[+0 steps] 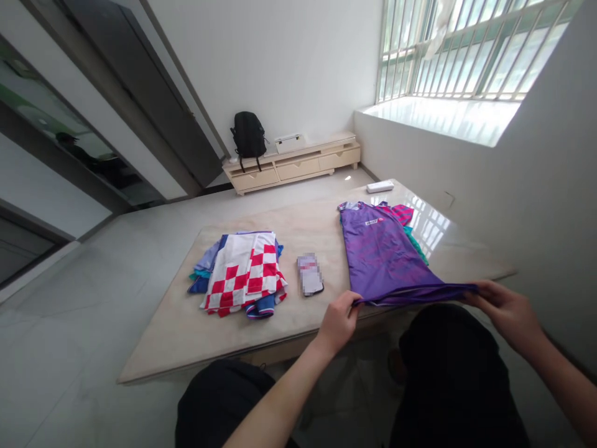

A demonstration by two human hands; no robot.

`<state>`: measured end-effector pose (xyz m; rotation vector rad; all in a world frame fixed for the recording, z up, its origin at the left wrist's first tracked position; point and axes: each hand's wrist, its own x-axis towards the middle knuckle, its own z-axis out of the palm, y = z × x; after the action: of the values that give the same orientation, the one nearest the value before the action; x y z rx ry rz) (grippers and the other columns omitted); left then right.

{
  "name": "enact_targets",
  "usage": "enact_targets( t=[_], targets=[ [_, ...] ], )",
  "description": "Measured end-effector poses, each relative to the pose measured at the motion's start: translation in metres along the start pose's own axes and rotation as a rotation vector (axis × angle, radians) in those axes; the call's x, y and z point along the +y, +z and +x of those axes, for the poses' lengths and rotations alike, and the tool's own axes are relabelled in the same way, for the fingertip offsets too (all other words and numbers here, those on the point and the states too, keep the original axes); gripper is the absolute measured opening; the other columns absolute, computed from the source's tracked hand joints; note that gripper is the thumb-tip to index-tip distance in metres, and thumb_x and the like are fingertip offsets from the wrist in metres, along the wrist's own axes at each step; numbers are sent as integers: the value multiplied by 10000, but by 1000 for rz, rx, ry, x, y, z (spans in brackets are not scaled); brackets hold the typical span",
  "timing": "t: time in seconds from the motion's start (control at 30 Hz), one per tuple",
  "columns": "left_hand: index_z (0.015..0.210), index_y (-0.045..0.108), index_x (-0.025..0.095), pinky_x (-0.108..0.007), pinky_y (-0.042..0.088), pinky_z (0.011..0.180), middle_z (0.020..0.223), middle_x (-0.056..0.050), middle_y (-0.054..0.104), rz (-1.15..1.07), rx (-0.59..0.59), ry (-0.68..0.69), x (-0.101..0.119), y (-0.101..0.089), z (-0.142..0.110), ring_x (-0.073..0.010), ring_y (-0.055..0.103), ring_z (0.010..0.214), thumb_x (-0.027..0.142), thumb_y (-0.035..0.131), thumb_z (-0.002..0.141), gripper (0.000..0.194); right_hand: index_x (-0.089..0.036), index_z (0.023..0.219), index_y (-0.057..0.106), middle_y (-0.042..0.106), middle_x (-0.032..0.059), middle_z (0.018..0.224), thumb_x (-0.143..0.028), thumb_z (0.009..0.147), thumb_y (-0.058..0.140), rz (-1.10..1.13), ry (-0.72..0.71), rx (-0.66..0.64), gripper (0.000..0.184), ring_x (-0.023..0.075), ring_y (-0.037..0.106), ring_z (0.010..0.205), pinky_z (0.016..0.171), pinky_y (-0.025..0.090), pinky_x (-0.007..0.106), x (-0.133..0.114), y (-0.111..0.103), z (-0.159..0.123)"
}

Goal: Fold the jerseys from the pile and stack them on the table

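Note:
A purple sleeveless jersey (380,255) lies lengthwise on the beige table (261,330), its hem at the near edge. My left hand (338,320) pinches the hem's left corner. The right corner is pinched by my right hand (506,311), and the hem is stretched between the two, slightly lifted. A pink and teal garment (407,214) lies under the jersey, showing at its right side. Left of centre sits a pile of folded clothes (242,270) topped by a red-and-white checked shirt. A phone (310,274) lies between the pile and the jersey.
A white remote-like object (380,186) rests at the table's far edge. Beyond the table, a low cabinet (291,165) stands by the wall with a black backpack (249,135) on it. A barred window (466,46) is at the right. My dark-clothed knees (448,373) are below the table edge.

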<state>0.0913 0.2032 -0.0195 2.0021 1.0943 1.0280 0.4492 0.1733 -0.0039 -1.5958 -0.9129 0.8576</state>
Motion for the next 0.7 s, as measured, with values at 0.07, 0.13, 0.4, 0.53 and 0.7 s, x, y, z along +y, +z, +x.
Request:
enact_targets(
  t=[0.07,0.13,0.4,0.53,0.7],
  targets=[
    [1020,703,196,-286,545,822,960,-54,755,-11,12,-27,6,-11,5,-191,708,879,243,603,984,116,-263,747,797,797,59,766,-465,435,883,-72,-9,-34,382,315,765,746,850,652,433,-10,-4,-1],
    [1019,718,209,-284,545,800,948,-45,762,-33,-1,-68,15,-20,6,-189,707,849,285,621,979,130,-298,722,803,794,62,758,-497,437,869,-159,-34,-77,354,337,763,745,832,654,461,-19,-10,-4],
    [989,770,273,-320,535,755,886,-33,769,-90,-236,-191,51,-30,-21,-210,690,791,352,669,931,141,-447,633,790,769,79,725,-528,346,868,-137,164,-112,309,407,753,706,719,668,527,-24,-44,-29],
    [988,771,261,-296,521,705,866,-32,770,-69,-302,-187,57,-31,-25,-197,689,767,357,650,948,160,-436,593,773,764,96,732,-545,301,873,-154,217,-116,328,411,750,709,695,672,541,-23,-52,-38],
    [1006,755,224,-257,537,702,890,-23,782,-22,-276,-64,53,-39,19,-171,710,767,310,641,962,150,-314,648,796,753,129,696,-562,337,891,-193,74,-118,410,346,713,545,523,660,474,-49,-41,-5]
  ],
)
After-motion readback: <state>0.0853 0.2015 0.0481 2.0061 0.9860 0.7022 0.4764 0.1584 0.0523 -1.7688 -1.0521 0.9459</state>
